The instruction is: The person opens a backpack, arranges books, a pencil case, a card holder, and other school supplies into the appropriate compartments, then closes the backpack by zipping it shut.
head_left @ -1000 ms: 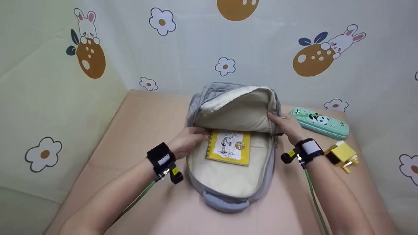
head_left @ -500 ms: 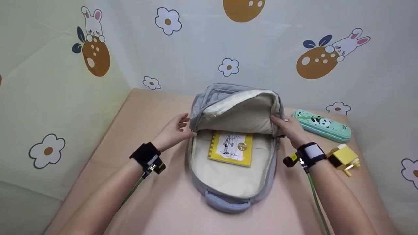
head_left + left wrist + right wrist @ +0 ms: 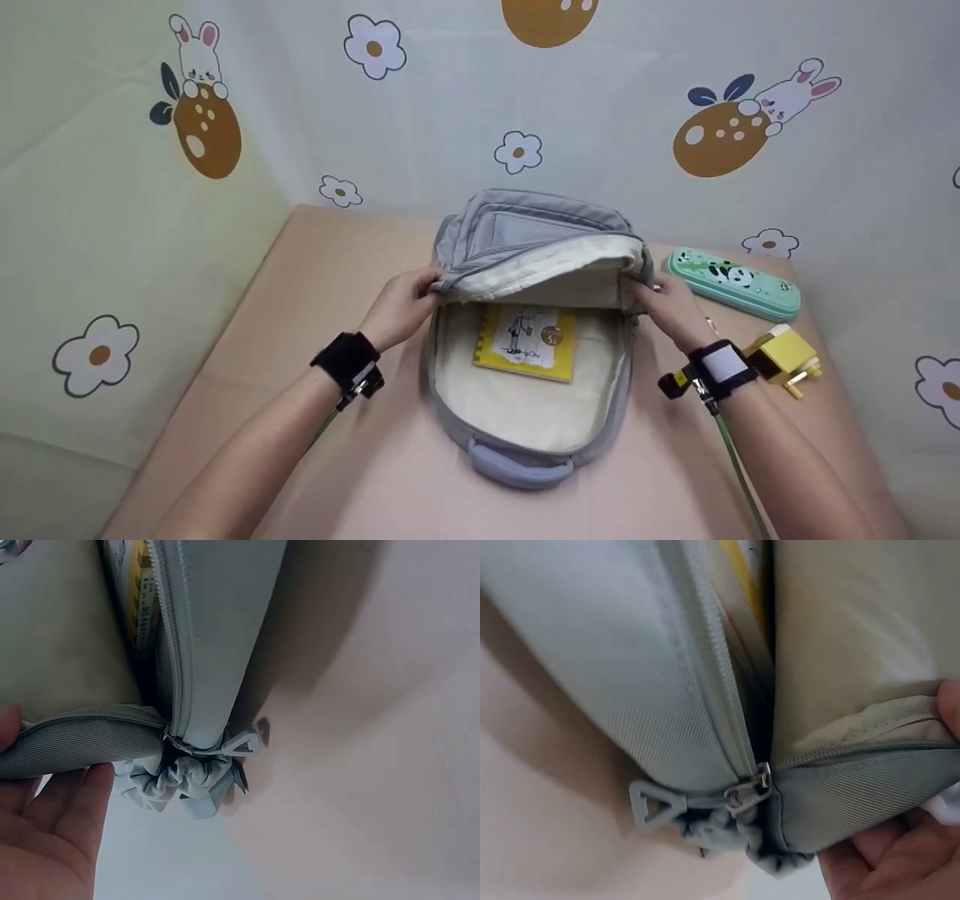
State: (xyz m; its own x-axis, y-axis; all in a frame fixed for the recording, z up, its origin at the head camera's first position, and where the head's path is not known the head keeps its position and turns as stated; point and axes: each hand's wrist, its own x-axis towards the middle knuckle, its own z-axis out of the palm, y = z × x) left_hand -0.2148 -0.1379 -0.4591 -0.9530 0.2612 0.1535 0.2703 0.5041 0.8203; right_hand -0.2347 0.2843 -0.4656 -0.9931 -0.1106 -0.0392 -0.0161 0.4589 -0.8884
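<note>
A grey backpack (image 3: 450, 405) lies on its back with its main compartment unzipped and its handle (image 3: 519, 466) toward me. Inside, on the cream lining, is a yellow spiral-bound notebook (image 3: 525, 349), its upper part under the raised front flap (image 3: 551, 229). My left hand (image 3: 399, 307) pinches the flap's left edge, thumb inside and fingers beneath, as the left wrist view shows. On the other side my right hand (image 3: 670, 304) grips the flap's right edge the same way. Close to it in the right wrist view hangs a zipper pull (image 3: 658, 804) at the zip's end.
Right of the backpack lies a mint-green pencil case (image 3: 731, 283) with pandas on it. Nearer me stands a yellow crank pencil sharpener (image 3: 786, 354), beside my right wrist. A patterned cloth wall (image 3: 450, 135) rises behind the pink tabletop (image 3: 330, 255).
My left hand came out from beside the notebook and took the flap's left edge. The flap has come down toward me, narrowing the opening. My right hand stayed on its edge.
</note>
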